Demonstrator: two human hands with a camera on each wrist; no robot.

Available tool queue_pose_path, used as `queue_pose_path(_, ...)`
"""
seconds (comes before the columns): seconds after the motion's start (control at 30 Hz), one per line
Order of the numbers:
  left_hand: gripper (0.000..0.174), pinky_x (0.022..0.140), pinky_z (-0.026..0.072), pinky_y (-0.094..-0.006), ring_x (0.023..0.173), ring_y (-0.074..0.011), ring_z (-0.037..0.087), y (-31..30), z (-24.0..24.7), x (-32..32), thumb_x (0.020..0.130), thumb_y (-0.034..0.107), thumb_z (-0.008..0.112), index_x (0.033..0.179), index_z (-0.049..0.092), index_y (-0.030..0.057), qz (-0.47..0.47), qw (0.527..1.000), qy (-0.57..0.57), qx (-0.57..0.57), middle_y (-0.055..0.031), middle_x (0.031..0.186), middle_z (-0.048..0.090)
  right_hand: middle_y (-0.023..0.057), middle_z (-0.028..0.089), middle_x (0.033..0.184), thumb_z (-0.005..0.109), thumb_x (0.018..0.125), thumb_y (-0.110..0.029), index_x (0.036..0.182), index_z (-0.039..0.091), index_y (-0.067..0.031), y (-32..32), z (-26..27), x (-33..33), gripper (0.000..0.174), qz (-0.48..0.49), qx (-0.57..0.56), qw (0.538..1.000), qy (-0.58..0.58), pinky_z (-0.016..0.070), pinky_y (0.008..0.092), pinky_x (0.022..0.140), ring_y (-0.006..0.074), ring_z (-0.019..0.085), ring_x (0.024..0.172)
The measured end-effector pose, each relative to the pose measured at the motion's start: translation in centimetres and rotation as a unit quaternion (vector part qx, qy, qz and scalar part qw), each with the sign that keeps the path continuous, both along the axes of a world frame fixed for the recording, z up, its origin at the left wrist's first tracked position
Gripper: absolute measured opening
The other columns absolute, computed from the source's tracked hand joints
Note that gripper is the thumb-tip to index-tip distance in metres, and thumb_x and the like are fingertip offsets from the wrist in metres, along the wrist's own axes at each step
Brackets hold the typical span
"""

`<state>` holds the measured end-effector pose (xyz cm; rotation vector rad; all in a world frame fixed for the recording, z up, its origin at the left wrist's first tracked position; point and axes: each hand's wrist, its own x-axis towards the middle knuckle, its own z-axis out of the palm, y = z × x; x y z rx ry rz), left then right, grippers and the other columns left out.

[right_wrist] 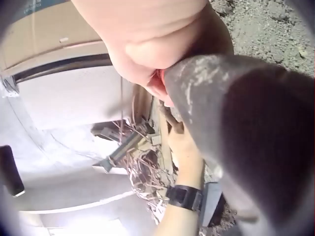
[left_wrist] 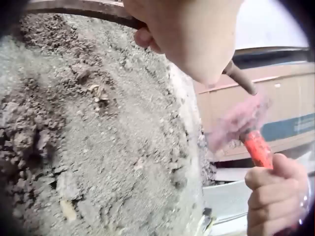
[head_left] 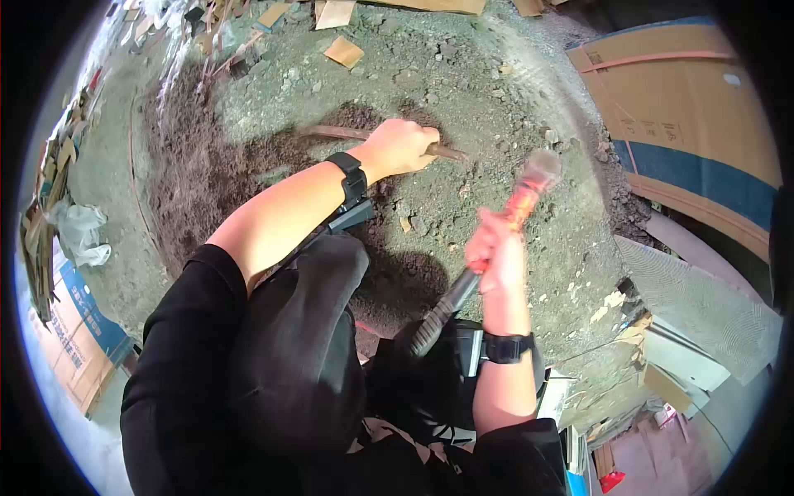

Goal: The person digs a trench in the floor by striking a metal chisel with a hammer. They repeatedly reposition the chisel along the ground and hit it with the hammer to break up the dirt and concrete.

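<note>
My left hand [head_left: 399,147] [left_wrist: 189,34] grips a brown, rusty-looking bar [head_left: 335,132] [left_wrist: 88,9] low over the soil, and both ends stick out of the fist. Curled round a red section of a hammer's handle [head_left: 519,207] [left_wrist: 258,150] is my right hand [head_left: 494,250] [left_wrist: 278,196]. The hammer's head [head_left: 542,168] is blurred, beyond and right of the bar's short end in the head view. Its dark ribbed lower handle [head_left: 438,318] points back to my legs. In the right wrist view, the right hand [right_wrist: 157,34] hides most of the handle; the left hand [right_wrist: 186,150] shows beyond.
Loose dark soil [head_left: 198,157] lies left of the bar. A large strapped cardboard box [head_left: 653,107] stands at the right, near pale boards [head_left: 703,298]. Cardboard scraps [head_left: 343,52] and a white plastic bag [head_left: 81,234] lie around. My dark-clothed knee [head_left: 306,306] is close below the left arm.
</note>
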<state>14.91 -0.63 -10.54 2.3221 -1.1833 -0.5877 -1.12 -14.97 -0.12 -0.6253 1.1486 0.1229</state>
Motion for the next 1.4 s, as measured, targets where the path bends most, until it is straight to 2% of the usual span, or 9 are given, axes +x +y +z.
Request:
queue_pose_path(0.13,0.018,0.056,0.0477,-0.0444,0.062,-0.0331,0.061,0.1,-0.1,-0.2,0.072,0.026,0.060,0.079,0.058,0.0095,-0.005,1.000,0.007,0.014,-0.0134,0.063,0.060,-0.0096,0.029,0.051,0.058,0.082,-0.005,0.077,0.044,-0.0151,-1.6,0.9,0.6,0.018,-0.098,-0.055,0.992,-0.062,0.0245,0.0215,0.034,0.0028,0.028,0.038)
queue_pose_path(0.23,0.018,0.055,0.0476,-0.0444,0.061,-0.0328,0.061,-0.2,-0.8,-0.4,0.072,0.026,0.060,0.080,0.059,0.0101,-0.004,0.999,0.006,0.054,-0.0128,0.063,0.061,-0.0060,0.037,0.051,0.062,0.079,-0.006,0.077,0.046,-0.0106,2.8,-0.9,0.8,0.016,0.189,0.002,0.981,0.038,0.0298,0.0230,0.036,0.0060,0.036,0.038)
queue_pose_path(0.37,0.013,0.052,0.0471,-0.0447,0.057,-0.0341,0.059,-0.3,-2.2,-0.9,0.071,0.021,0.060,0.074,0.055,0.0098,-0.007,1.000,-0.025,-0.017,-0.0129,0.058,0.057,-0.0037,0.040,0.052,0.063,0.078,-0.006,0.076,0.045,-0.0093,-0.4,-0.1,1.0,0.018,0.194,-0.001,0.980,0.032,0.0305,0.0234,0.035,0.0080,0.038,0.038)
queue_pose_path(0.57,0.013,0.053,0.0469,-0.0448,0.058,-0.0342,0.059,-0.1,-1.7,-0.4,0.071,0.021,0.060,0.075,0.055,0.0092,-0.010,1.000,0.001,0.002,-0.0140,0.058,0.057,-0.0055,0.035,0.052,0.062,0.078,-0.005,0.073,0.044,-0.0092,-1.4,1.3,1.6,0.019,-0.069,-0.112,0.990,-0.041,0.0271,0.0222,0.035,0.0053,0.030,0.037)
queue_pose_path(0.77,0.013,0.053,0.0477,-0.0441,0.058,-0.0338,0.059,-0.4,-1.9,-1.3,0.072,0.021,0.061,0.076,0.056,0.0095,-0.029,0.999,0.006,0.044,-0.0134,0.059,0.058,-0.0052,0.037,0.052,0.059,0.079,-0.003,0.077,0.044,-0.0099,1.5,-0.1,0.9,0.017,0.237,-0.037,0.970,0.044,0.0286,0.0219,0.036,0.0057,0.035,0.038)
queue_pose_path(0.97,0.018,0.057,0.0490,-0.0431,0.061,-0.0324,0.061,-0.3,-0.8,-0.1,0.073,0.026,0.062,0.077,0.059,0.0093,-0.004,0.999,-0.008,0.045,-0.0130,0.064,0.061,-0.0078,0.027,0.051,0.051,0.083,-0.005,0.076,0.044,-0.0128,-2.0,2.1,2.0,0.013,-0.119,-0.038,0.989,-0.082,0.0218,0.0238,0.036,0.0053,0.024,0.037)
queue_pose_path(1.17,0.017,0.052,0.0474,-0.0421,0.056,-0.0318,0.059,-0.2,-1.2,-0.7,0.070,0.025,0.062,0.073,0.057,0.0093,0.027,0.999,0.002,0.035,-0.0135,0.058,0.058,-0.0036,0.035,0.053,0.060,0.078,-0.002,0.079,0.044,-0.0105,2.8,0.5,1.3,0.018,0.129,0.078,0.988,0.029,0.0270,0.0235,0.037,0.0080,0.033,0.039)
queue_pose_path(1.23,0.016,0.052,0.0472,-0.0424,0.056,-0.0319,0.059,-0.1,-1.2,0.0,0.070,0.025,0.062,0.074,0.057,0.0095,0.006,1.000,-0.004,0.023,-0.0133,0.058,0.057,-0.0079,0.030,0.052,0.056,0.081,-0.005,0.079,0.045,-0.0122,0.6,1.6,1.3,0.013,0.030,0.197,0.980,-0.013,0.0255,0.0222,0.036,0.0047,0.028,0.038)
queue_pose_path(1.4,0.015,0.053,0.0473,-0.0437,0.056,-0.0323,0.060,0.3,-1.1,0.3,0.069,0.023,0.061,0.077,0.059,0.0104,0.019,0.999,0.014,-0.041,-0.0135,0.059,0.059,-0.0085,0.028,0.050,0.047,0.083,-0.004,0.076,0.045,-0.0128,-0.7,0.4,1.5,0.011,-0.100,-0.009,0.994,-0.035,0.0235,0.0214,0.036,0.0035,0.028,0.038)
